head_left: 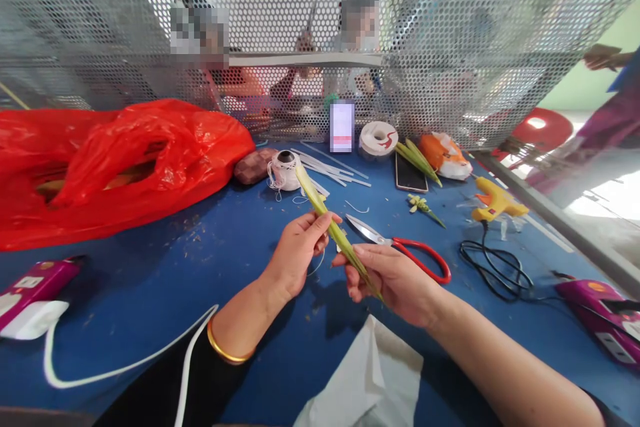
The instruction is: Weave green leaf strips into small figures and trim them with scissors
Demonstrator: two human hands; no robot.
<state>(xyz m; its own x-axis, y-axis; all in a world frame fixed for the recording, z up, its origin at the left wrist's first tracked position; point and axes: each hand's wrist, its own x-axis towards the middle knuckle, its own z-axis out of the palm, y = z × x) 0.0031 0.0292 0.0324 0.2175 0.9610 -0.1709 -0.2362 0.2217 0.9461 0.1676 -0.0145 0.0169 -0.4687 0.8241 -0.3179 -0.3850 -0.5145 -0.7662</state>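
Observation:
Between my two hands I hold a long, narrow yellow-green leaf strip (313, 193), pale at its upper end and darker toward the lower tip. My left hand (300, 243) pinches it near the middle, thumb on top. Lower down, my right hand (387, 273) grips it between thumb and fingers, covering part of it. Just beyond my right hand lie scissors with red handles (420, 259), their blades slightly apart. A spool of white thread (285, 172) stands past the strip's upper end. A small green-and-yellow flower piece (423, 207) rests farther right.
A red plastic bag (190, 147) fills the left side. White sticks (335, 168), a ribbon roll (379, 139) and a phone (411, 172) lie at the back. A yellow glue gun (495, 200) with black cord sits right; purple power strips (600, 317) flank both sides. People work behind the mesh.

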